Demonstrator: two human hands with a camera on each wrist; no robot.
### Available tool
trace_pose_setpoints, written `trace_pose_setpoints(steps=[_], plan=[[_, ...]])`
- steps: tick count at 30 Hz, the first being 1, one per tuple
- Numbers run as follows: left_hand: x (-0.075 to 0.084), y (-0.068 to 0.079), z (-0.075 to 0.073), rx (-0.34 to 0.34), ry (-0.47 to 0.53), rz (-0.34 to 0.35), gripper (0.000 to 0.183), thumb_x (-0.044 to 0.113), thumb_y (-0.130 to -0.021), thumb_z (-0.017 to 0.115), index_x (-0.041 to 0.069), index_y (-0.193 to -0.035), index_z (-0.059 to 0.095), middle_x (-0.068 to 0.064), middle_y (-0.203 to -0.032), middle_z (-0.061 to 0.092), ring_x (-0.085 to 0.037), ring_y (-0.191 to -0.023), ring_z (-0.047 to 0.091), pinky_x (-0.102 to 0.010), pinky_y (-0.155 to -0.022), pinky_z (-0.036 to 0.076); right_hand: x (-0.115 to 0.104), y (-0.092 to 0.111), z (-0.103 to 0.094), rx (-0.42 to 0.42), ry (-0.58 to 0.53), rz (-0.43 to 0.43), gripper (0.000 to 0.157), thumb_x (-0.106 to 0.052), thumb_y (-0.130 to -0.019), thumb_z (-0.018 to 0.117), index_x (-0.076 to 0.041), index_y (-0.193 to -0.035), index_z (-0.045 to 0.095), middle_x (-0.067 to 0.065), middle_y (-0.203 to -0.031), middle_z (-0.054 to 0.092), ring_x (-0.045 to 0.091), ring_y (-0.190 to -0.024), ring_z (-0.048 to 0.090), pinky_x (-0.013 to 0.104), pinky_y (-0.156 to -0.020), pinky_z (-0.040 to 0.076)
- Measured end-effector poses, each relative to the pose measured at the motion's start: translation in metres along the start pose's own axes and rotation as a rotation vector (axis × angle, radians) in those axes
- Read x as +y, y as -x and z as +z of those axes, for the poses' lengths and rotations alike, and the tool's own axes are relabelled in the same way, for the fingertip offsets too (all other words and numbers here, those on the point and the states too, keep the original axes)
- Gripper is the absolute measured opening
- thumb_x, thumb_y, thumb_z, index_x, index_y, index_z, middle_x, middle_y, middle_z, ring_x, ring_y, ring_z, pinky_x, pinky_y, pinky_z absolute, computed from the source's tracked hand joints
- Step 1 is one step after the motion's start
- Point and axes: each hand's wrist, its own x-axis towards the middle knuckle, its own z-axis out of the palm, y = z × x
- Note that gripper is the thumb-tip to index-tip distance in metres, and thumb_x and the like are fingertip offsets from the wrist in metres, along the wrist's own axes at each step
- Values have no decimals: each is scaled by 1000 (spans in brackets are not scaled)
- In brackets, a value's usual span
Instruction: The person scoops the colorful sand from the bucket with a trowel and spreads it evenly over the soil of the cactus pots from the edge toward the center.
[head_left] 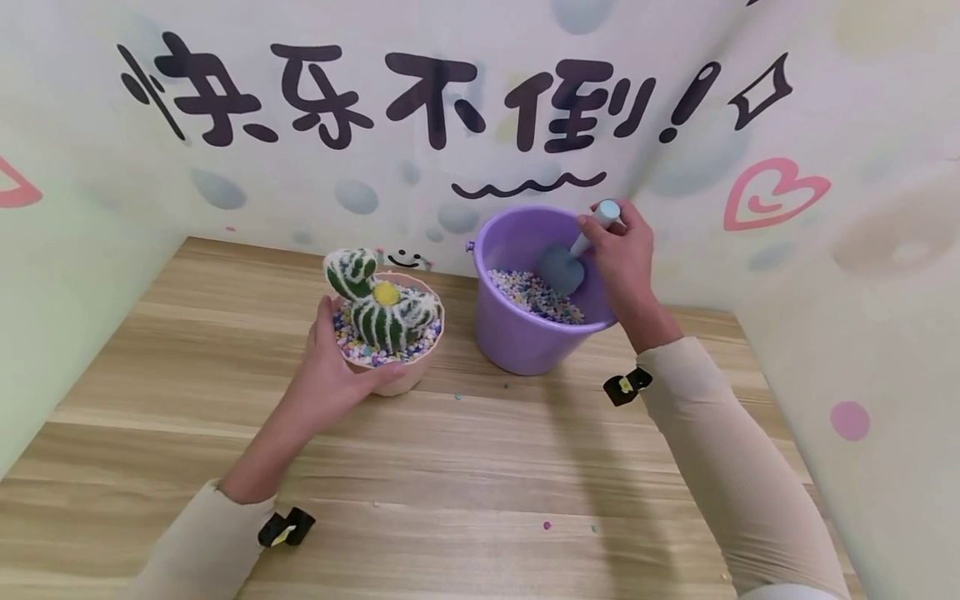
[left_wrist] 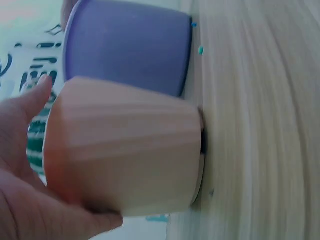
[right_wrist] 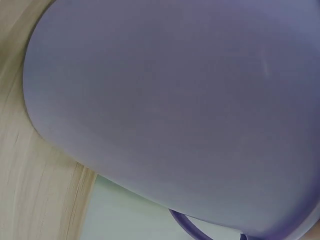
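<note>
In the head view my right hand (head_left: pixel 624 254) grips the pale handle of a blue-grey scoop (head_left: pixel 561 268). The scoop's head is down inside a purple bucket (head_left: pixel 517 342), against small multicoloured pebbles (head_left: pixel 525 292). My left hand (head_left: pixel 333 371) holds a pink flowerpot (head_left: pixel 408 382) by its side, thumb across the front and fingers round the left rim. A green-and-white striped cactus (head_left: pixel 382 325) with a yellow tuft stands in the pot among similar pebbles. The left wrist view shows the flowerpot (left_wrist: pixel 125 150) on the table; in the right wrist view the bucket's wall (right_wrist: pixel 165 110) hides the scoop.
The wooden table (head_left: pixel 450 483) carries a few stray pebbles, one of them a purple pebble (head_left: pixel 547 526). A printed backdrop (head_left: pixel 420 192) with large black characters rises behind the pot and bucket. The bucket's purple handle (right_wrist: pixel 187 226) hangs at its side.
</note>
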Motion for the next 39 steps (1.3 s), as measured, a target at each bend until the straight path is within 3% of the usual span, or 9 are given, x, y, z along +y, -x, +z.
trace_pose_setpoints(steps=[3,7,14,20,29,39], plan=[[3,0,6,46,-21,-64,129,49,-70,85,17,-155,-6,-22,-155,16,-41,-139,25,-64,-109,28,0,-1,1,-14,21,12,28,-15,-89,71,-8,-114,61,1,-100,63,14,-94,58,38,-86,51],[3,-4,6,48,9,-38,125,45,-70,86,15,-155,-1,-22,-152,19,-41,-138,27,-63,-110,27,1,-5,1,-67,68,27,24,-15,-91,68,-10,-113,59,3,-104,61,14,-97,57,39,-90,51],[-2,-18,-4,-95,178,78,109,17,-74,86,12,-152,10,-17,-149,27,-35,-137,31,-54,-115,25,2,-12,-2,-174,339,-47,26,-24,-96,61,-12,-117,52,6,-106,58,17,-97,57,31,-84,52],[-5,-25,-13,-212,225,62,108,12,-77,83,16,-153,6,-15,-150,27,-34,-138,31,-52,-116,23,4,-10,-2,-187,485,-109,27,-24,-99,56,-7,-118,48,9,-106,53,24,-98,52,33,-84,45],[-8,-28,-19,-273,198,33,114,17,-79,82,21,-155,-3,-14,-156,19,-36,-142,25,-55,-117,19,4,-10,0,-128,498,-100,26,-27,-100,52,-5,-115,50,9,-103,62,22,-92,53,30,-76,44],[-11,-27,-22,-296,217,18,117,17,-79,81,22,-156,-7,-12,-160,11,-35,-144,20,-54,-118,15,1,-8,0,-46,394,14,27,-29,-99,54,-5,-112,56,10,-100,67,19,-82,61,22,-64,54]])
